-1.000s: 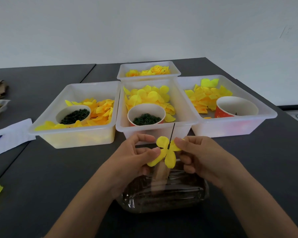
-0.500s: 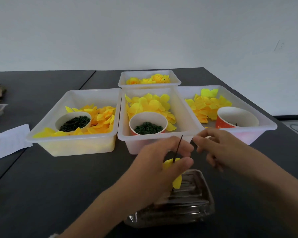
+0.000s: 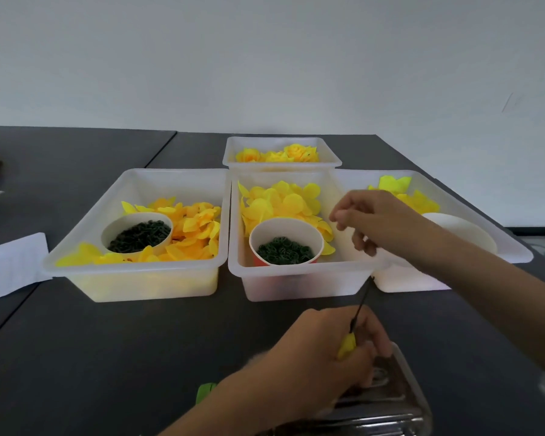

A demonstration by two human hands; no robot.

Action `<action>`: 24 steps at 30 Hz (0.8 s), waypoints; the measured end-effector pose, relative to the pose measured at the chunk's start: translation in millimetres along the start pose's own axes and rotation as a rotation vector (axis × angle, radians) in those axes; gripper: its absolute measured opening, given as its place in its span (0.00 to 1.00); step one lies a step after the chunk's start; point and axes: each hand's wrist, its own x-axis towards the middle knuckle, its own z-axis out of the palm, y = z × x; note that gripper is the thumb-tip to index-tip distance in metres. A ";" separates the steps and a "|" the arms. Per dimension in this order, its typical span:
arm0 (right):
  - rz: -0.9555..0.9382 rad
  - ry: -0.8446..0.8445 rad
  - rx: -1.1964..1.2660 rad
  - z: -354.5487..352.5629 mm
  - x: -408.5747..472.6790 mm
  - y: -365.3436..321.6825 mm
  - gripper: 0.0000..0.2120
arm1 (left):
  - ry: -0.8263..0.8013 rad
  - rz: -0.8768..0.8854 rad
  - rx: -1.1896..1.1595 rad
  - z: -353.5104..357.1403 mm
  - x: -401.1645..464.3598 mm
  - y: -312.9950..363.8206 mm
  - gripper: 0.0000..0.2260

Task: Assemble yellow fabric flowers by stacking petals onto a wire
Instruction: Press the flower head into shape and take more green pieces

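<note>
Fingers of the left hand (image 3: 321, 350) pinch the wire (image 3: 360, 306) and its yellow petals (image 3: 346, 345); beyond it, the right hand (image 3: 381, 220) hovers loosely curled over the middle bin (image 3: 296, 272), holding nothing.

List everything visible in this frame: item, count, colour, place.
bins: 4, translucent white, three in a row, one behind
loose petals: many, yellow, in the three front bins
finished flowers: several, yellow, rear bin
cups: 3, white; two hold dark green rings, third behind the right arm
wire: 1, black, with a yellow petal
clear tray: 1, near edge
paper: 1, white, left
table: dark grey
left hand: grips the wire
right hand: above the bins, holds nothing visible
</note>
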 end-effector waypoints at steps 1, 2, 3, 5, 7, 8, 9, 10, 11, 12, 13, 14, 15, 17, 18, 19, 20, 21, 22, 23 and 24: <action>-0.042 0.016 -0.053 4.2 15.4 -1.5 0.05 | -0.010 0.001 -0.016 -1.0 0.3 -0.7 0.09; -0.090 0.032 -0.140 7.4 30.9 -1.2 0.05 | -0.019 0.005 -0.036 -2.2 0.5 -1.4 0.08; -0.135 0.039 -0.253 10.7 46.4 0.6 0.05 | -0.029 0.009 -0.057 -3.4 0.7 -2.1 0.07; -0.173 0.007 -0.465 17.1 74.6 7.8 0.07 | -0.053 0.008 -0.097 -4.8 1.4 -3.7 0.06; -0.136 -0.054 -0.538 23.6 98.1 16.5 0.09 | -0.062 0.018 -0.121 -5.7 1.2 -5.1 0.03; -0.107 -0.066 -0.526 26.1 106.5 18.5 0.09 | -0.068 0.024 -0.129 -6.1 0.8 -5.0 0.02; -0.088 -0.060 -0.495 29.4 113.7 18.1 0.09 | -0.080 0.028 -0.137 -7.1 0.4 -5.0 0.02; -0.089 -0.039 -0.447 33.9 120.1 15.2 0.09 | -0.089 0.026 -0.142 -8.0 0.3 -5.0 0.01; -0.113 -0.017 -0.393 39.8 125.2 9.4 0.08 | -0.088 0.017 -0.133 -8.4 0.2 -4.3 0.02; -0.156 -0.006 -0.349 46.6 128.0 0.8 0.07 | -0.073 0.000 -0.095 -9.1 0.4 -3.9 0.03; -0.203 -0.022 -0.336 52.8 129.4 -9.9 0.07 | -0.053 -0.018 -0.038 -9.2 1.3 -3.2 0.06; -0.238 -0.074 -0.360 58.5 129.5 -20.4 0.08 | -0.039 -0.033 0.011 -9.2 1.9 -2.6 0.07; -0.247 -0.162 -0.416 62.0 129.2 -30.2 0.09 | -0.037 -0.043 0.033 -9.3 2.4 -1.7 0.09; -0.162 -0.416 -0.562 59.7 126.0 -47.0 0.10 | -0.051 -0.047 0.053 -9.7 2.5 1.1 0.10; -0.080 -0.555 -0.624 56.3 123.9 -53.3 0.11 | -0.051 -0.039 0.077 -9.9 2.4 2.0 0.11; 0.018 -0.680 -0.664 54.2 121.5 -56.7 0.10 | -0.049 -0.035 0.102 -10.2 1.9 2.9 0.12; 0.095 -0.763 -0.708 55.2 118.2 -56.8 0.08 | -0.039 -0.039 0.119 -9.9 0.9 3.2 0.13; 0.127 -0.800 -0.775 59.6 114.1 -53.5 0.06 | -0.021 -0.048 0.126 -9.7 -0.1 3.3 0.14; 0.112 -0.802 -0.854 66.8 110.0 -47.0 0.05 | 0.003 -0.056 0.129 -9.1 -1.3 2.6 0.14; 0.057 -0.780 -0.927 74.8 105.9 -37.5 0.06 | 0.028 -0.065 0.137 -8.1 -2.3 2.4 0.15; -0.014 -0.747 -0.963 82.3 101.7 -27.7 0.05 | 0.050 -0.078 0.155 -6.7 -3.7 2.0 0.16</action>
